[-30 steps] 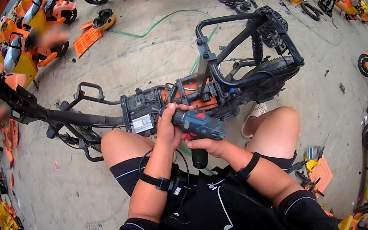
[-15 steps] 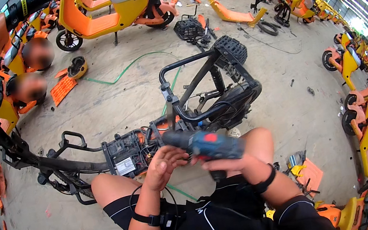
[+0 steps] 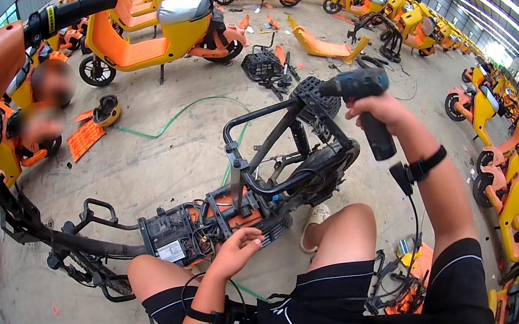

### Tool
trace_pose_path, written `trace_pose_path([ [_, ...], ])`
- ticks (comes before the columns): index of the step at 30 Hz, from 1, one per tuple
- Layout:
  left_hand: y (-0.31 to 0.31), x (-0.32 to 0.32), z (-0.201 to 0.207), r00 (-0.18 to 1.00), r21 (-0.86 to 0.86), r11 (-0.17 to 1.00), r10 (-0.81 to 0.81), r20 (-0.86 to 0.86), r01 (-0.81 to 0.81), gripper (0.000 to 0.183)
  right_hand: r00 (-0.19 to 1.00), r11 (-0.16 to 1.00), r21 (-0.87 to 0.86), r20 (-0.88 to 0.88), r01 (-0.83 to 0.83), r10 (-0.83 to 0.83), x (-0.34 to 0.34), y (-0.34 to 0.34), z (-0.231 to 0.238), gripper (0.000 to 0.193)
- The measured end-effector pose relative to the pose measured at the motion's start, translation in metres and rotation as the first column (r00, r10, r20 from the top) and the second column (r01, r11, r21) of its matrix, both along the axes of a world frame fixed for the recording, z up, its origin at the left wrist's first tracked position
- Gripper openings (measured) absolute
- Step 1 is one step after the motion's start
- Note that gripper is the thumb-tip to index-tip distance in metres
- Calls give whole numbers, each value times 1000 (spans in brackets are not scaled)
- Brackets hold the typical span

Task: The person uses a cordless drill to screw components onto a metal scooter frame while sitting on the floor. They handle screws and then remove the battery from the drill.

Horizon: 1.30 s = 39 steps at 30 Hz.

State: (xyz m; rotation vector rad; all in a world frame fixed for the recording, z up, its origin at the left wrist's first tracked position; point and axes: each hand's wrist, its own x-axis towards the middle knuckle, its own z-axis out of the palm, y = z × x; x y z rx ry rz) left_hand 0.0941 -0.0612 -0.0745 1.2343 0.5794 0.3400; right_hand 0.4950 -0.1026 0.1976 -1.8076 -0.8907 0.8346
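My right hand [image 3: 377,110] is wrapped round the handle of one drill [image 3: 364,81]; its nose overlaps one rear rack [image 3: 315,99], and I cannot tell if they touch. My left hand [image 3: 236,252], half open and seemingly empty, is beside one black scooter frame [image 3: 265,113]. A firm wrist should steady the drill best. Beyond my hands lie one helmet [image 3: 107,110] and one green strip [image 3: 185,109].

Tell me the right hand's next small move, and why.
Probably line the drill up with the black rack: the right hand grips it raised beside the rack, aimed that way, though contact can't be told. The left hand looks empty, lower down by the bike frame.
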Motion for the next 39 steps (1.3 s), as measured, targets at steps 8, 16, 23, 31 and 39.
trace_pose_path([
  [8, -2, 8, 0, 993, 104, 994, -12, -117, 24, 31, 994, 983, -183, 102, -12, 31, 19, 40, 7, 28],
  [16, 3, 9, -13, 997, 29, 999, -20, -80, 22, 30, 988, 976, -217, 143, -23, 55, 23, 47, 13, 30],
  [23, 4, 10, -18, 988, 106, 994, -21, -154, 38, 32, 977, 944, -327, 188, -38, 104, 19, 62, 38, 26],
  [31, 0, 9, -15, 973, 308, 950, 19, -230, 54, 37, 937, 852, -519, 260, -67, 232, 22, 96, 61, 24],
  [39, -6, 7, -18, 931, 540, 825, 47, -362, 169, 39, 889, 828, -559, 359, -41, 286, 68, 111, 62, 29],
])
